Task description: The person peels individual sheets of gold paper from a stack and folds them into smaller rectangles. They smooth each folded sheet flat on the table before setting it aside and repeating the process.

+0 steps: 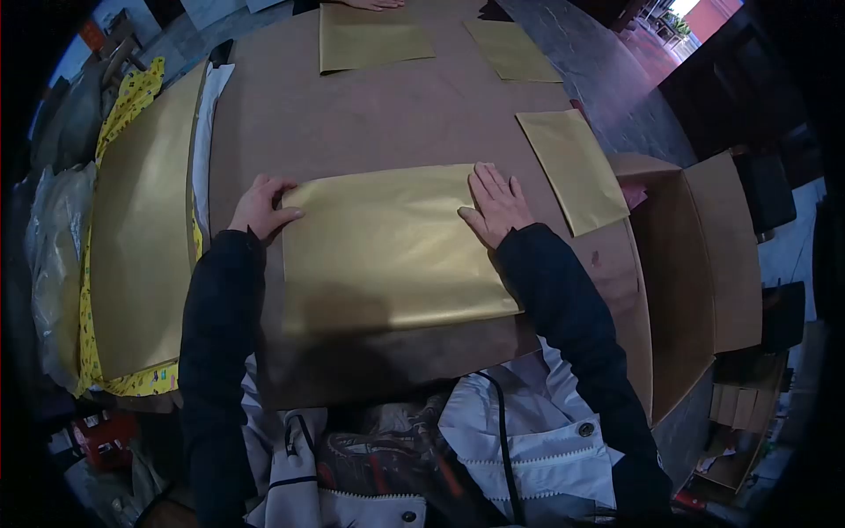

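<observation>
A rectangular gold paper sheet (387, 242) lies before me on the brown tabletop, lightly creased, possibly folded. My left hand (261, 208) rests at its upper left edge, thumb and forefinger apart, the thumb reaching onto the paper. The other left fingers are curled and partly hidden. Flat on the sheet's upper right corner lies my right hand (498, 204), its fingers stretched out and its thumb spread inward. Dark sleeves cover both my forearms, the right one crossing the sheet's right edge.
To the right is another gold piece (576, 172), beside an open cardboard box (678, 264). Farther back lie two more, a gold piece (377, 40) near another person's hand (374, 3), and a gold piece (513, 50). A large gold stack (141, 229) on yellow patterned material stands left.
</observation>
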Tool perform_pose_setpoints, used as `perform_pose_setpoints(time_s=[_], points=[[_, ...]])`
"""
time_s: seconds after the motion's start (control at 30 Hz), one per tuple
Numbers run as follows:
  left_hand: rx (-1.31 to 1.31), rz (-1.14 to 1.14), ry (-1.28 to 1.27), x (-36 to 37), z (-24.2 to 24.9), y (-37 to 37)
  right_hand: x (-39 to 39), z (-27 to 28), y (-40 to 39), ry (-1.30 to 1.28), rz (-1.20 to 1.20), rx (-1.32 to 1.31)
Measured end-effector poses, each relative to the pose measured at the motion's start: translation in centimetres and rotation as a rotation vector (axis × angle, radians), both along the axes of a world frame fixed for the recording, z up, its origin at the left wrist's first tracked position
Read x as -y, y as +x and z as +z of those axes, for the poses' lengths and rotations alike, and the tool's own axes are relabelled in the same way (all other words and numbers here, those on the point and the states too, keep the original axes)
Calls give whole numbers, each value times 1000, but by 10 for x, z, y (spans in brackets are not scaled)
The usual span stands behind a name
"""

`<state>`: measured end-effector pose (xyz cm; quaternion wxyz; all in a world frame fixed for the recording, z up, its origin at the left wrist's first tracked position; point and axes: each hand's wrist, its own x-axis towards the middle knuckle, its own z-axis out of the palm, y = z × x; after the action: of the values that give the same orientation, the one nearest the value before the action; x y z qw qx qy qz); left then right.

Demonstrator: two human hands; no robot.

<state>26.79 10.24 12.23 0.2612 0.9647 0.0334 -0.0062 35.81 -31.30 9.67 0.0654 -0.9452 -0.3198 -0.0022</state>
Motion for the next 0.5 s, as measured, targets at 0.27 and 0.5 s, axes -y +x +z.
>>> perform_pose_setpoints(time_s=[0.27,0.5], points=[[148,-150,194,87,40,-27,0,-5,2,3,-7,-15],[-51,-430,133,135,9,-56,-2,-7,4,-32,-27,-13]])
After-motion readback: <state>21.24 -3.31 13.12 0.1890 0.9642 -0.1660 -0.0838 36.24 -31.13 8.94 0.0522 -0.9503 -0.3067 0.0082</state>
